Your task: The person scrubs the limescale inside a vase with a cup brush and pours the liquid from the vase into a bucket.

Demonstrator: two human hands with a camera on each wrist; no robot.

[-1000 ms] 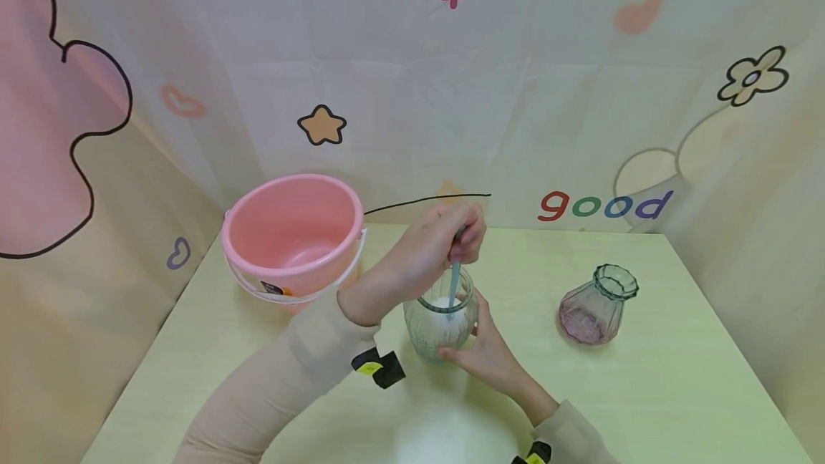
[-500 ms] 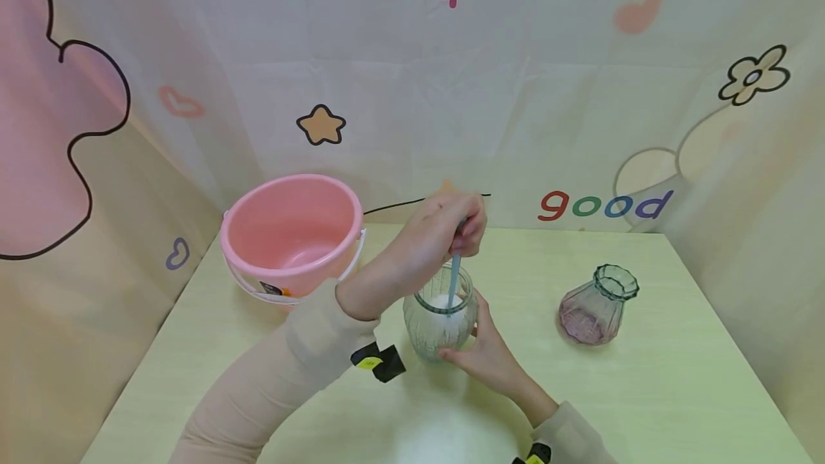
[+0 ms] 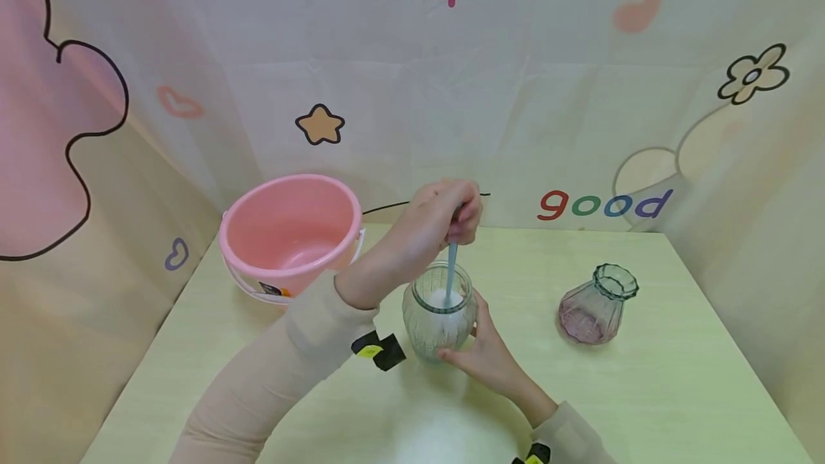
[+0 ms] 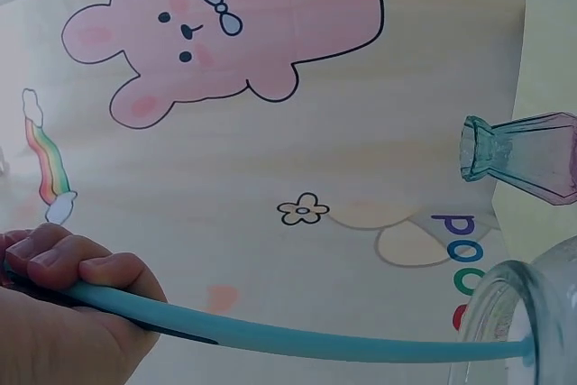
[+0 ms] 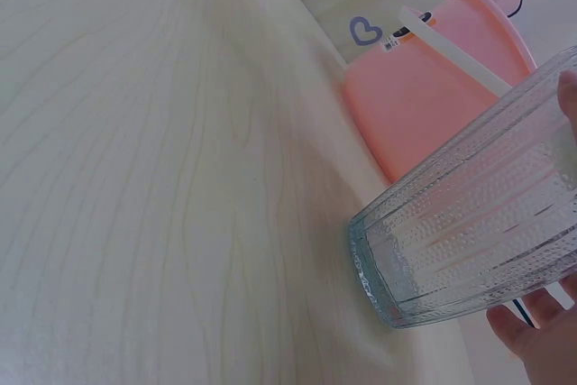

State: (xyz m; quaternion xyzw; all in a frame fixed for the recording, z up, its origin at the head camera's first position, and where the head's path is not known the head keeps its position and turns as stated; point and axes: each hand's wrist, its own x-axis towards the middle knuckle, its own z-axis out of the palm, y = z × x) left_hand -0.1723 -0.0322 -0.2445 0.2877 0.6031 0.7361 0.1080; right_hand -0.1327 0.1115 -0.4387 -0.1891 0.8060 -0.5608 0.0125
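Note:
In the head view my left hand grips the light blue handle of a bottle brush from above. The handle runs down through the mouth of a ribbed clear glass vase, and a white head shows inside, partly blurred by the glass. My right hand holds the vase low on its right side, thumb in front and fingers behind. The left wrist view shows curled fingers around the dark-backed handle. Seen from the right wrist, the vase's textured wall and thick base lie close to the table.
A pink bucket with a white carrying handle stands at the back left. To the right is a smaller faceted glass vase, green at the rim and pinkish below. A printed curtain hangs behind the pale table.
My left hand has risen, drawing the brush handle slightly upward, and the white head sits a little higher in the vase. My right hand and the vase stay nearly in place.

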